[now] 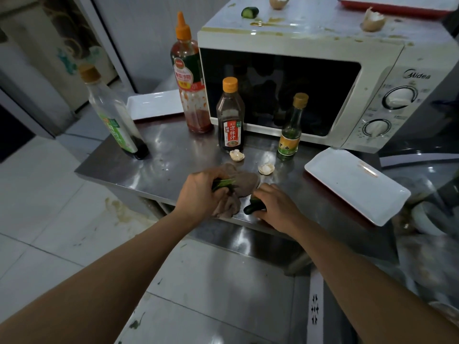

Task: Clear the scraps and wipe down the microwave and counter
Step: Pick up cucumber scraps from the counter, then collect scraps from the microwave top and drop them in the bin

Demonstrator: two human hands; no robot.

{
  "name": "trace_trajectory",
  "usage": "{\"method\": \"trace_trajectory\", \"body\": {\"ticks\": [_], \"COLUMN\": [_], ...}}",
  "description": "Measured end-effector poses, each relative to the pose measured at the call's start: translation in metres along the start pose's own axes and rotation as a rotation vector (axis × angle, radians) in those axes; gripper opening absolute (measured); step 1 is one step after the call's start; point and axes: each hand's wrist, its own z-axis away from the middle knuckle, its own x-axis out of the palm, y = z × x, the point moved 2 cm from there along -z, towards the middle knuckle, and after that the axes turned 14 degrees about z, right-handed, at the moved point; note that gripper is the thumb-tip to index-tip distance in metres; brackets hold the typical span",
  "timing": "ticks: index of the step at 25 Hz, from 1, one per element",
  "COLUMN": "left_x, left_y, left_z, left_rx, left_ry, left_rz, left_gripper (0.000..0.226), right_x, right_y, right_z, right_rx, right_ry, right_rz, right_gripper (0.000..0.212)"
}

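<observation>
At the steel counter's (173, 155) front edge my left hand (198, 194) grips a bunch of green vegetable scraps (223, 183) over a crumpled grey-brown rag (244, 184). Just right of the rag, my right hand (275, 207) holds a dark cucumber end (254, 208). Two broken eggshells (237, 155) (266, 168) lie on the counter behind the rag. The white microwave (387, 78) stands at the back; its stained top carries a cucumber piece (249, 12), a yellow spill (263, 22) and two more eggshells (279, 1) (372, 19).
Sauce bottles stand in front of the microwave: a tall ketchup bottle (190, 80), a dark dressing bottle (230, 115), a small oil bottle (290, 130), and a soy bottle (116, 115) at left. White rectangular plates sit at the right (355, 184) and back left (154, 104). The floor is stained.
</observation>
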Motion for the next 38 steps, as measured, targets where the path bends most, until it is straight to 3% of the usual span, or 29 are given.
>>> {"method": "trace_trajectory", "body": {"ticks": [10,30,38], "left_x": [-0.009,-0.138,-0.156], "left_y": [0.023,0.109,0.127], "left_z": [-0.004,-0.043,-0.102], "left_rx": [-0.024,0.230,0.270], "left_ry": [0.023,0.145,0.181], "left_rz": [-0.005,0.067,0.030], "left_gripper": [0.022,0.021,0.026], "right_x": [-0.027,-0.220,-0.265], "right_y": [0.015,-0.044,-0.029], "right_z": [0.008,-0.002,-0.038], "right_rx": [0.040,0.220,0.235], "right_ry": [0.127,0.377,0.429], "right_rz": [-0.141,-0.101,-0.086], "right_gripper": [0.025,0.021,0.023]}}
